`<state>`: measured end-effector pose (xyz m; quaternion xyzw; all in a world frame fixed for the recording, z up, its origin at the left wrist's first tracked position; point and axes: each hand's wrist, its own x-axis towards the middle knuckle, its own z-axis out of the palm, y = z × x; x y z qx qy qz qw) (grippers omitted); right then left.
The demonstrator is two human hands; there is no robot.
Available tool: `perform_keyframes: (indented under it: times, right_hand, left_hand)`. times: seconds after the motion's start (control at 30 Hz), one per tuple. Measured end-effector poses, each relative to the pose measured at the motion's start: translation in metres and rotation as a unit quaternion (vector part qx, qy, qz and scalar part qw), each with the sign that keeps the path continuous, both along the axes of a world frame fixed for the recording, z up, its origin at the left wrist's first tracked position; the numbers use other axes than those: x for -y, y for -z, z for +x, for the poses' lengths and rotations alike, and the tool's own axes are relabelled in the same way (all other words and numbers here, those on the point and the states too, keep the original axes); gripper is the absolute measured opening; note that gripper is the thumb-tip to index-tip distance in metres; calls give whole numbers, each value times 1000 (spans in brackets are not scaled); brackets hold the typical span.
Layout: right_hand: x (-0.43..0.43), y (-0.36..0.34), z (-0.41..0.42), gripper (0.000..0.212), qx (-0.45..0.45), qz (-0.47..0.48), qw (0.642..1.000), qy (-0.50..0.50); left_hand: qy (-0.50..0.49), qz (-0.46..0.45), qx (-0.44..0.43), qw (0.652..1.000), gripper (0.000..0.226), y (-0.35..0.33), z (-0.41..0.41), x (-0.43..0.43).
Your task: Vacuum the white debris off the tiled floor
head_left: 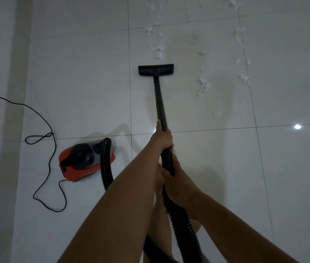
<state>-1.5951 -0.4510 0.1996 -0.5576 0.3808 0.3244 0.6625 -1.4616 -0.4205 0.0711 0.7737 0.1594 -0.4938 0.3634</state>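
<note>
Left hand, right hand gripping wand, nozzle near white debris

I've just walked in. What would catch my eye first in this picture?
Two hands grip a long black tube at centre, left hand above right hand, its flat head resting on the tiled floor. White debris is scattered ahead and to the right of it. A red vacuum cleaner sits at left.
</note>
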Motion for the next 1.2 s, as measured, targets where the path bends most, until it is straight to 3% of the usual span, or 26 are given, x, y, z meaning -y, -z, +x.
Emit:
perform_keyframes:
  times: [0.6, 1.2]
  right_hand:
    - [6, 25, 33, 64, 1, -14, 1000, -26]
    - [18, 38, 135, 64, 12, -47, 998, -46]
  left_hand:
    - [7, 0, 23, 1000, 65, 25, 34, 7]
    - [23, 0, 30, 999, 65, 28, 134, 24]
